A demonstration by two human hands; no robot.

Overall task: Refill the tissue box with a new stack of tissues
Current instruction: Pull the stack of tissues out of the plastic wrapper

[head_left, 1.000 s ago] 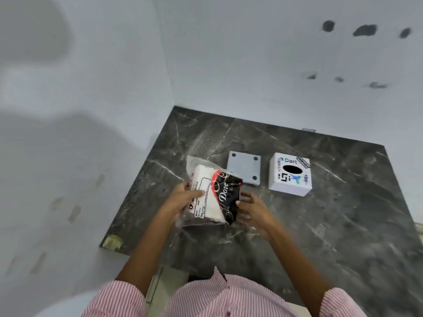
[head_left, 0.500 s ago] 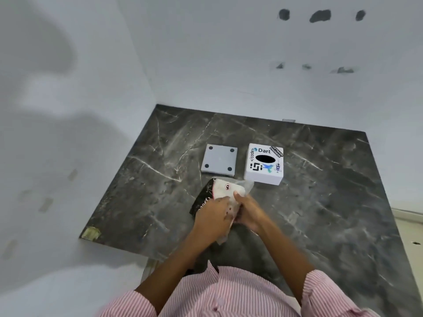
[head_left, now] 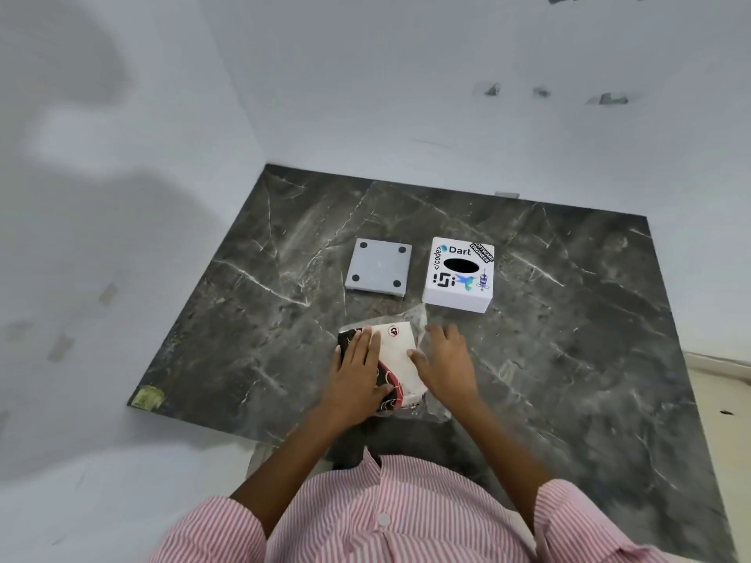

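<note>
The tissue pack (head_left: 400, 353), white with a black and red printed wrapper, lies flat on the dark marble table (head_left: 569, 339) near its front edge. My left hand (head_left: 357, 371) presses flat on the pack's left half and holds it down. My right hand (head_left: 447, 361) rests with spread fingers on the clear loose wrapper at the pack's right side, thumb against the pack. Just behind stands the white tissue box (head_left: 459, 294), covered in stickers, with a dark oval slot on top. Its grey square base plate (head_left: 380, 272) lies to the left of the box.
White walls close off the table at the left and back. The table's front left corner carries a yellowish patch (head_left: 148, 397). A pale floor strip (head_left: 719, 384) shows past the right edge.
The pack was held up in both hands a second ago; now it lies flat on the table, turned with its white face up, and both hands have flattened onto it.
</note>
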